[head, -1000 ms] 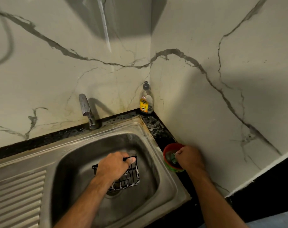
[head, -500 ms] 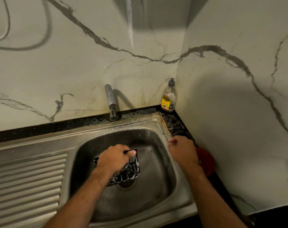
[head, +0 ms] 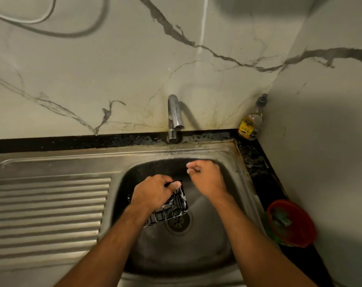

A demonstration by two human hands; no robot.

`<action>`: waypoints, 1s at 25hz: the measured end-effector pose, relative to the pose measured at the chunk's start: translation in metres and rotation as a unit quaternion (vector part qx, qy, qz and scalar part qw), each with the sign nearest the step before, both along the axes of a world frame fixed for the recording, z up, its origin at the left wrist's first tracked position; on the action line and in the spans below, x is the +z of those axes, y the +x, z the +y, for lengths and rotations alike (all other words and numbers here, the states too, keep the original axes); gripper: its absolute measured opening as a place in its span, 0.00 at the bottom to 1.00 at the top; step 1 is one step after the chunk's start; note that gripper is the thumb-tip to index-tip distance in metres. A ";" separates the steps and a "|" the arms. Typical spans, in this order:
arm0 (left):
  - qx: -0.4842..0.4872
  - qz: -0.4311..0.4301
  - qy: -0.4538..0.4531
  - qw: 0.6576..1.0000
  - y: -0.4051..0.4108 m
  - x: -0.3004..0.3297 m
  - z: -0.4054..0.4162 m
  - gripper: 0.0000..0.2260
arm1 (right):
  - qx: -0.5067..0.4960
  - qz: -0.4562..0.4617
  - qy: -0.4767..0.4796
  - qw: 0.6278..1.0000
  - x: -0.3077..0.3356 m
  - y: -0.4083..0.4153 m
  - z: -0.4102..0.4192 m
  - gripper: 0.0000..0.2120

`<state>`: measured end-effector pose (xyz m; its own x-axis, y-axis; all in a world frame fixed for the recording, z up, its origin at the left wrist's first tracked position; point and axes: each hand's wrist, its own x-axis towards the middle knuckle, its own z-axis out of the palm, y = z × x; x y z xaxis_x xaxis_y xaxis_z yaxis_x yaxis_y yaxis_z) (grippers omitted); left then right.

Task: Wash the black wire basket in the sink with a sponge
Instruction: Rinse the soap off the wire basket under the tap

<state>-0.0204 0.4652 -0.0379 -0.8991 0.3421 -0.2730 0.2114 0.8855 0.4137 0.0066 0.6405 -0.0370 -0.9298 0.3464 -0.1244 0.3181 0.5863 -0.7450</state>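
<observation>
The left grip (head: 155, 193) clasps the sudsy black wire basket (head: 171, 206) by its rim, low in the sink (head: 227, 154) over the drain. Just right and beyond, the right grip (head: 207, 179) hovers with soapy fingers curled, apparently empty.

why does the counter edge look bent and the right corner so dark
Head view: the wide-angle lens bows the sink rim; dim warm light leaves the red bowl corner in shadow; the tap casts a soft wall shadow; the right hand is slightly motion-blurred.
</observation>
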 end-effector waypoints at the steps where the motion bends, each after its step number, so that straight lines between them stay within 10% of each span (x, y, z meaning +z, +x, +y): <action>1: 0.005 0.003 0.003 1.000 -0.004 -0.002 -0.002 0.17 | 0.013 0.010 0.006 1.000 0.002 -0.012 -0.007 0.12; 13: -0.024 0.142 -0.043 0.989 -0.020 -0.020 -0.014 0.29 | -0.087 0.120 -0.054 0.988 -0.002 -0.132 -0.026 0.13; 25: -0.045 0.129 -0.052 0.989 -0.029 -0.016 0.000 0.26 | 0.055 -0.015 -0.254 0.965 -0.020 -0.113 0.000 0.12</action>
<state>-0.0498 0.4648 -0.0540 -0.9107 0.4060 -0.0763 0.3778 0.8933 0.2436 -0.1060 0.6400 -0.0568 -0.9506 0.1326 -0.2806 0.3014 0.1784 -0.9367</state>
